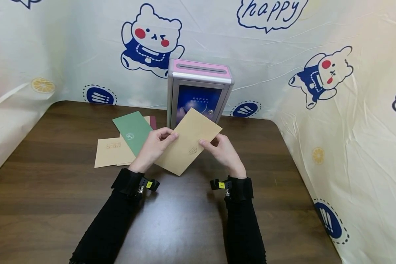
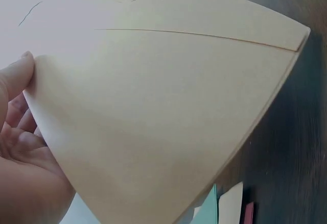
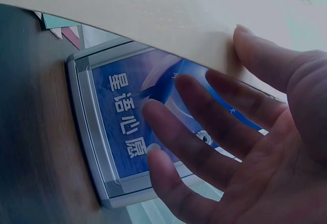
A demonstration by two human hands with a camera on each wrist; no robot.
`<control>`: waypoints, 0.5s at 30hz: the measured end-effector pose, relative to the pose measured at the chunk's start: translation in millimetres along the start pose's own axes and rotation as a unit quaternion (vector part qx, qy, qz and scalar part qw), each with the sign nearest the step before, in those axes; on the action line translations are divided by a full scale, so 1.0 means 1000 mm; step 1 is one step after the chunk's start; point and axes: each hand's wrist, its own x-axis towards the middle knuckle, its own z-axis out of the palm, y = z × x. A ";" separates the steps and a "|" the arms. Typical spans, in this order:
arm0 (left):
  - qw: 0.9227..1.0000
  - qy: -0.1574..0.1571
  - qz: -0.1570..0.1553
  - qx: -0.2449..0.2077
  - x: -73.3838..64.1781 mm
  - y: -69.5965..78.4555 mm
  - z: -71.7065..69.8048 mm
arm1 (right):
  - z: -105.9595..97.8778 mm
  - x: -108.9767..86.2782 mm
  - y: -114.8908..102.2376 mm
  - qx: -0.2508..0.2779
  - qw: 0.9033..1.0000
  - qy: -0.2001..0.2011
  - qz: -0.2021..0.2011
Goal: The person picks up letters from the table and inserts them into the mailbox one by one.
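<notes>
A tan envelope [image 1: 188, 141] is held up at a tilt in front of the box, one corner pointing down. My left hand [image 1: 155, 146] pinches its left edge, thumb on the near face. On the right edge my right hand [image 1: 225, 152] pinches it too; in the right wrist view its thumb [image 3: 265, 55] lies over the paper while the other fingers spread loosely behind. The flap seam and a small printed mark show on the envelope [image 2: 153, 91] in the left wrist view. Behind it stands a silver box [image 1: 201, 71] with a pink slotted top and blue front panel.
Left of my hands, a green envelope [image 1: 132, 128] overlaps a tan envelope [image 1: 107, 156] on the brown wooden table [image 1: 52, 198]. A dark red one [image 1: 153, 123] peeks out behind. A printed white curtain [image 1: 264, 66] encloses the table's back and sides.
</notes>
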 end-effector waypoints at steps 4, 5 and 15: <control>0.999 0.028 0.001 -0.034 0.000 0.000 0.001 | 0.001 -0.001 -0.004 0.000 0.999 -0.027 0.026; 0.999 0.034 0.001 -0.041 0.000 0.000 0.001 | 0.001 -0.001 -0.004 0.002 0.999 -0.032 0.027; 0.997 0.045 -0.006 -0.055 -0.006 0.019 0.003 | 0.003 0.000 -0.004 -0.007 1.000 -0.013 -0.002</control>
